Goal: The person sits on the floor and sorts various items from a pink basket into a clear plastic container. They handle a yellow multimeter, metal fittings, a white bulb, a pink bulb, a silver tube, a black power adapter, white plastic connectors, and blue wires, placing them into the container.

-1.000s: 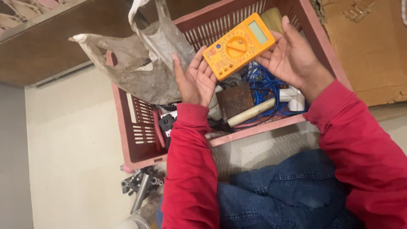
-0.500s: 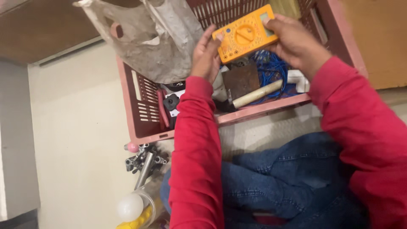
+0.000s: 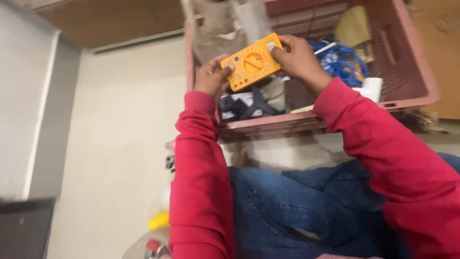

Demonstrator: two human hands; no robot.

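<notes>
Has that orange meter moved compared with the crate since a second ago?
Yes. The orange meter, gripped by the left hand and right hand, has shifted towards the crate's left end, away from the blue wires it covered before.

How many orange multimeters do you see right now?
1: the orange multimeter, held between the left hand and right hand above the pink crate. Clutter might hide others.
</notes>
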